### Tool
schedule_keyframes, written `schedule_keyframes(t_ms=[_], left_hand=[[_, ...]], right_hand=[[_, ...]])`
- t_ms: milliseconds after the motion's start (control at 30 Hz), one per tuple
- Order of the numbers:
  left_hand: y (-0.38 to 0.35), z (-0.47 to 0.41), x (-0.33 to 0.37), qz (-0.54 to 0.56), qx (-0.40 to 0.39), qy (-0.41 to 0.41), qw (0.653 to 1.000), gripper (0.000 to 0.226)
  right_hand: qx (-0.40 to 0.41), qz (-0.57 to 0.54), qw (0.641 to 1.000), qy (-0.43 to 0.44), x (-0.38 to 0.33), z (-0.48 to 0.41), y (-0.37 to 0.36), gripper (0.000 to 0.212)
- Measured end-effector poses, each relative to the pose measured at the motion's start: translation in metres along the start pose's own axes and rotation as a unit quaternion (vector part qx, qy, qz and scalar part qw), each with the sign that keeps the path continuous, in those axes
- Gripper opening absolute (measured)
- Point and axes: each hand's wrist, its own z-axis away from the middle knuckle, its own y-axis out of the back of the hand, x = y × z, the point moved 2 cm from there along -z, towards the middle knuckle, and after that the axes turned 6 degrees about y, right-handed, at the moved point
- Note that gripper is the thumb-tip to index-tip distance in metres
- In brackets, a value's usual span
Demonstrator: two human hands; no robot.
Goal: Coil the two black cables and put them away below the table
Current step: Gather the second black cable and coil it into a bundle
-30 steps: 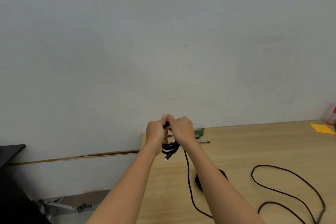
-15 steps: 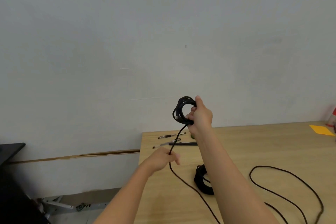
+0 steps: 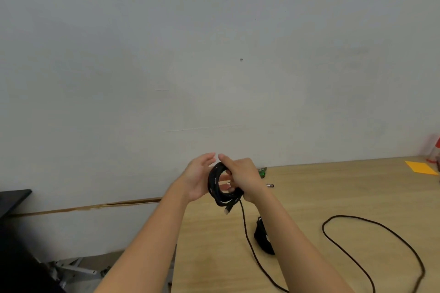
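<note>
Noted right hand (image 3: 242,177) raised over pale wooden table (image 3: 333,188), fingers curled round coiled black braided cable (image 3: 212,187); left hand (image 3: 196,179) flat-palmed, fingers straight, just beside coil (tail trailing down to tabletop).

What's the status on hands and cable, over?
Right hand grips cable coil. Left hand open beside it. Tail loose across table. Nothing in the way.

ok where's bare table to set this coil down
Bare wood runs along the wall, between the pen and the orange paper. There is also a strip between the table's left edge and the trailing cable. Crowded: the loose cable loop on the right, and the black bundle.
</note>
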Motion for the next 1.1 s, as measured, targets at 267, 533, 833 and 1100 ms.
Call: schedule_keyframes(t_ms=[267,533,833,1100], left_hand=[[-0.019,-0.003,-0.001,-0.244,0.137,-0.136,0.95,0.051],[-0.024,0.002,-0.003,-0.171,0.177,-0.146,0.958,0.051],[-0.017,0.012,-0.01,0.002,0.025,-0.04,0.999,0.038],[0.017,0.011,0.012,0.197,0.197,-0.181,0.943,0.031]], right_hand=[[0.097,0.165,0.974,0.12,-0.001,-0.002,-0.004,0.058],[0.189,0.44,0.873,0.086,0.005,0.001,-0.005,0.061],[0.029,0.136,0.984,0.114,-0.002,0.001,-0.005,0.06],[-0.141,0.109,0.984,0.017,0.033,0.001,0.016,0.035]])
